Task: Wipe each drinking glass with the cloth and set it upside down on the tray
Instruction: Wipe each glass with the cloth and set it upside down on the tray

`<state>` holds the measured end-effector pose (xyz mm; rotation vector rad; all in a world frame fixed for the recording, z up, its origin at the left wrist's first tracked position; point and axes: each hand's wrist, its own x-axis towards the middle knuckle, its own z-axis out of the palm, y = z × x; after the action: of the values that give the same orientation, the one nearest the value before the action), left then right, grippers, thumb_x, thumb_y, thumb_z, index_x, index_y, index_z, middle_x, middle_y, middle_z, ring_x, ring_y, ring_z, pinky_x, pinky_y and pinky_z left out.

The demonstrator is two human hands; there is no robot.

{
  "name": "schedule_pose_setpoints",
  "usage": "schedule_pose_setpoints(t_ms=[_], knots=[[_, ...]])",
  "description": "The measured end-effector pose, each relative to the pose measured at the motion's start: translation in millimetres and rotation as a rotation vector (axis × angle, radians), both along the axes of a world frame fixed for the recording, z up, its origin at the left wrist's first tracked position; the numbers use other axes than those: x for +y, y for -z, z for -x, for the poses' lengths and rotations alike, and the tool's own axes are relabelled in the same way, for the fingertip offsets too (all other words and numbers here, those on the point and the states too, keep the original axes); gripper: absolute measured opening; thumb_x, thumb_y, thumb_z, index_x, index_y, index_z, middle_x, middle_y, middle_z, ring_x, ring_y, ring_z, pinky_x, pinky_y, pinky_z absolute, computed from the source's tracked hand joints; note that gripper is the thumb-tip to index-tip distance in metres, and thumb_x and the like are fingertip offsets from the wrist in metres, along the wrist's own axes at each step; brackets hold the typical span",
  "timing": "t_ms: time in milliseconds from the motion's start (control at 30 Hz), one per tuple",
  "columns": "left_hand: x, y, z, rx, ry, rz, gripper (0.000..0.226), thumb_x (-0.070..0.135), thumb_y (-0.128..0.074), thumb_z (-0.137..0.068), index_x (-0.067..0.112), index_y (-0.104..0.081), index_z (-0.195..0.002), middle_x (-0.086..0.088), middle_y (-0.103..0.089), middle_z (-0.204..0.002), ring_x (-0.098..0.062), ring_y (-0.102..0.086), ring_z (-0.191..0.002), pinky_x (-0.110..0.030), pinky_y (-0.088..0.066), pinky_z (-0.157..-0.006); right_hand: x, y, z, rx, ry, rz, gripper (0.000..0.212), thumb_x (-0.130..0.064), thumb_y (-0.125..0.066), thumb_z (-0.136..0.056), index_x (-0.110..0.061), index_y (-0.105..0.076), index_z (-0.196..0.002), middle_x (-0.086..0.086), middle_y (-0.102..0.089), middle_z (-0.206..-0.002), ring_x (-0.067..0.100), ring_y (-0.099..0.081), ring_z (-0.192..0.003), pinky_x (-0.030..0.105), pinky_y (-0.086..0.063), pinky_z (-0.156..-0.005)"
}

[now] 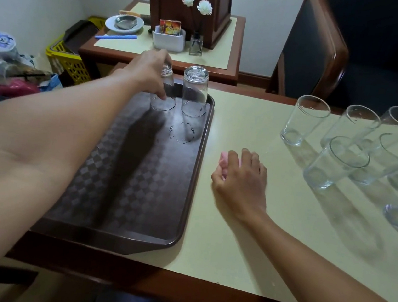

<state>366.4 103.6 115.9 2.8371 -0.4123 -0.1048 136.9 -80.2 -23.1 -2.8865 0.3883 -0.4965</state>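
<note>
A dark brown tray [137,193] lies on the left half of the table. At its far end my left hand [147,71] grips an upside-down glass [165,100] from above, its rim at the tray surface. A second upside-down glass [195,92] stands just to its right on the tray. My right hand [239,178] rests on the table right of the tray, fingers curled round a bunched pink cloth [224,162]. Several upright glasses [337,162] stand in a group at the table's right side.
Water drops [182,133] lie on the tray near the upturned glasses. Behind the table is a side table [229,56] with a napkin holder, plate, blue pen and flower bottle. A yellow basket [66,59] sits at the left, a dark chair [330,54] at the right.
</note>
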Motion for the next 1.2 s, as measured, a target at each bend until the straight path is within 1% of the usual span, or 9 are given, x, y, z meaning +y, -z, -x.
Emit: schedule_pose_setpoints(t_ms=[200,333,433,533,667,767,867,1000,1200], knots=[[4,16,25,-0.089,-0.134,0.126,0.107,0.02,-0.093,-0.069,0.021,-0.028,-0.154,-0.013,-0.037,-0.154,-0.033,-0.04,-0.14,-0.047,-0.041,-0.11,-1,2,0,-0.014,-0.007,-0.033,0.02,-0.033,-0.047,-0.089,-0.016,-0.054,-0.096,0.009,-0.056,-0.106,0.033,-0.05,-0.107,0.046,-0.041,-0.091],[9,28,82,-0.167,-0.429,0.416,0.091,0.019,-0.086,-0.075,0.018,-0.033,-0.15,-0.011,-0.034,-0.153,-0.031,-0.045,-0.134,-0.043,-0.046,-0.101,-1,-1,-1,-0.024,-0.004,-0.131,0.022,-0.03,-0.044,-0.095,-0.013,-0.057,-0.093,0.009,-0.058,-0.099,0.034,-0.053,-0.099,0.046,-0.044,-0.089],[4,41,150,-0.198,-0.519,0.605,0.057,0.023,-0.078,-0.08,0.016,-0.052,-0.13,-0.009,-0.051,-0.137,-0.025,-0.056,-0.116,-0.033,-0.045,-0.086,-4,-10,12,-0.048,-0.028,-0.37,0.02,-0.023,-0.046,-0.095,-0.007,-0.056,-0.088,0.01,-0.058,-0.09,0.033,-0.055,-0.091,0.047,-0.046,-0.084],[-16,50,218,-0.145,-0.427,0.776,0.025,0.018,-0.074,-0.085,0.02,-0.064,-0.108,-0.002,-0.07,-0.108,-0.012,-0.065,-0.092,-0.029,-0.051,-0.082,-10,-18,51,-0.013,-0.081,-0.541,0.015,-0.019,-0.05,-0.094,-0.005,-0.053,-0.089,0.008,-0.055,-0.09,0.028,-0.053,-0.091,0.042,-0.045,-0.084],[-57,60,291,0.045,-0.293,0.88,0.014,0.013,-0.071,-0.087,0.021,-0.07,-0.099,0.01,-0.071,-0.085,0.005,-0.067,-0.075,-0.013,-0.053,-0.072,-46,-29,129,-0.002,-0.1,-0.563,0.008,-0.018,-0.054,-0.096,-0.011,-0.054,-0.092,0.002,-0.055,-0.093,0.018,-0.051,-0.09,0.027,-0.039,-0.079],[-95,70,319,0.181,-0.132,0.844,0.016,0.015,-0.072,-0.088,0.029,-0.067,-0.095,0.012,-0.071,-0.087,0.003,-0.066,-0.078,-0.01,-0.05,-0.068,-94,-37,179,0.01,-0.003,-0.473,0.009,-0.025,-0.051,-0.097,-0.017,-0.052,-0.093,-0.002,-0.054,-0.094,0.014,-0.05,-0.091,0.03,-0.044,-0.08],[-140,77,325,0.261,-0.046,0.822,0.023,0.013,-0.073,-0.085,0.026,-0.066,-0.103,0.005,-0.071,-0.102,-0.007,-0.066,-0.085,-0.017,-0.05,-0.075,-142,-31,207,-0.008,0.172,-0.371,0.02,-0.029,-0.046,-0.093,-0.011,-0.055,-0.093,0.003,-0.057,-0.098,0.023,-0.055,-0.096,0.04,-0.049,-0.084],[-201,82,311,0.232,-0.015,0.779,0.058,0.014,-0.077,-0.081,0.016,-0.051,-0.133,-0.002,-0.05,-0.131,-0.018,-0.056,-0.11,-0.024,-0.043,-0.09,-162,-19,222,-0.029,0.225,-0.241,0.027,-0.032,-0.041,-0.089,-0.01,-0.054,-0.097,0.009,-0.061,-0.102,0.032,-0.059,-0.102,0.048,-0.05,-0.094],[-261,80,269,0.183,-0.019,0.764,0.094,0.025,-0.086,-0.074,0.011,-0.03,-0.148,-0.003,-0.035,-0.15,-0.024,-0.036,-0.138,-0.036,-0.038,-0.11,-160,-16,222,0.031,0.252,-0.166,0.045,-0.043,-0.041,-0.087,-0.01,-0.055,-0.114,0.015,-0.06,-0.124,0.034,-0.054,-0.125,0.045,-0.045,-0.106]])
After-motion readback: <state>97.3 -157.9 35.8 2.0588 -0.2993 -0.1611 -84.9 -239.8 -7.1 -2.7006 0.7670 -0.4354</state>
